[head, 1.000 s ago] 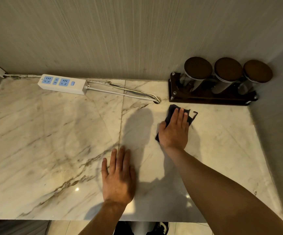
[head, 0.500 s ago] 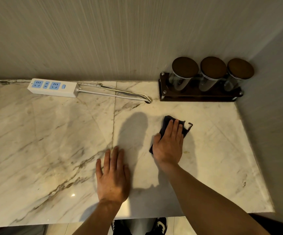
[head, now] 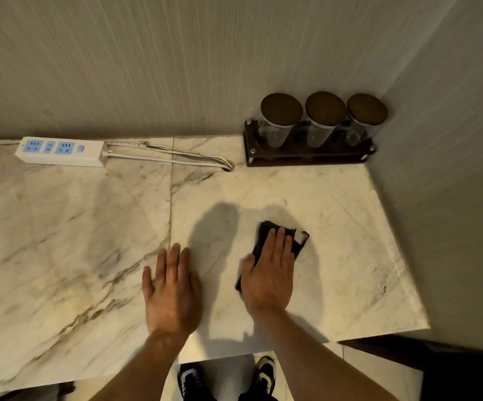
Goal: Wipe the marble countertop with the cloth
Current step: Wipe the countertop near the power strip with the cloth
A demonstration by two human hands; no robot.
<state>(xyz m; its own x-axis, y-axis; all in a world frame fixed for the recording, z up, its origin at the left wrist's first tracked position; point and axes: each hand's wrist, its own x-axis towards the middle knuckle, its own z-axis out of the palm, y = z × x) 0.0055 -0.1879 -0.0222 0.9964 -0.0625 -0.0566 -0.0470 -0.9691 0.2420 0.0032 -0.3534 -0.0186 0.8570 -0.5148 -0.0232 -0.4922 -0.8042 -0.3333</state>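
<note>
Head view, single frame.

Cloth (head: 266, 235): one, dark, folded into an elongated pad. Long axis runs from the near-left to the far-right, far end pointing toward the back right corner. It lies flat on the marble countertop (head: 335, 227), right of the centre seam, well apart from the back wall.

Right hand (head: 269, 273): flat on the cloth, palm down, fingers straight and held close together, thumb out to the left. Presses the cloth to the stone; no pinch. Far edge and right corner of the cloth show past the fingertips.

Left hand (head: 170, 293): flat on bare marble just left of the right hand, palm down, fingers slightly spread. Holds nothing.

Surface: pale marble with grey-brown veins, one seam running front to back. Glossy, with shadows of both hands.

Room: corner of two ribbed, pale walls. Tiled floor and two shoes (head: 263, 371) below the front edge.

Counts: one white power strip (head: 61, 153) with blue sockets at the back left, its cable (head: 176, 157) looping to the right; one dark wooden rack (head: 306, 156) in the back right corner with three clear jars (head: 324, 123), each with a dark round lid.
</note>
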